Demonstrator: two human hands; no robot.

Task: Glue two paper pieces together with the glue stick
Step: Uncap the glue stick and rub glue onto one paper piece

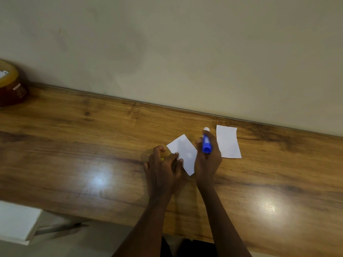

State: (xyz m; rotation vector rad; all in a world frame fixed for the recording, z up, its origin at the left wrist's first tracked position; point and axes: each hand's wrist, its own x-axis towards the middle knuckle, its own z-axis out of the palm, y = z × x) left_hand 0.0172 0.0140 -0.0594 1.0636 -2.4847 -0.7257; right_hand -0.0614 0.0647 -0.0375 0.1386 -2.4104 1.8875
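Observation:
Two white paper pieces lie on the wooden table [92, 141]. The nearer paper piece [185, 152] is turned at an angle, and the fingertips of my left hand [164, 167] press on its near left edge. Something small and yellow shows under that hand's fingers. My right hand [207, 160] grips a blue glue stick [206, 143] with its white tip pointing away from me, raised just right of that paper. The second paper piece [228, 141] lies flat to the right of the glue stick, untouched.
A round yellow-lidded jar [10, 86] stands at the far left by the wall. The wall runs along the table's far edge. A white board or shelf [16, 221] sits below the table's near edge at the lower left.

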